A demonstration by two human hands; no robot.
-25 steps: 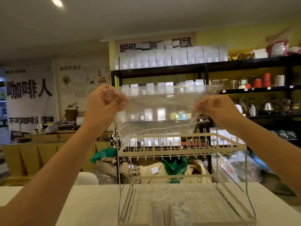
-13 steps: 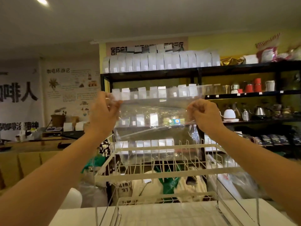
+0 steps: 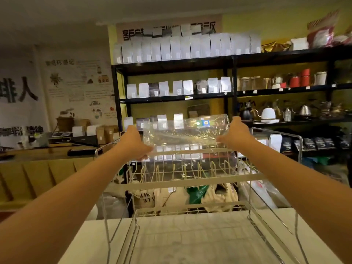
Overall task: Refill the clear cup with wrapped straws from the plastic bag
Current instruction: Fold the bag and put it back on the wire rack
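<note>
Above the rack's top tier, both arms reach forward, the left hand and right hand each gripping an end of the clear bag, stretched flat between them before the shelves.

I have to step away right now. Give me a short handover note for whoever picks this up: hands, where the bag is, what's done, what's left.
Left hand grips the left end of the clear plastic bag; right hand grips its right end.
The bag is held stretched out above the top tier of the white wire rack on the counter.
The clear cup is not in view, and I can't make out straws in the bag.
Done: bag in hand. Left: find the cup and fill it.
</note>
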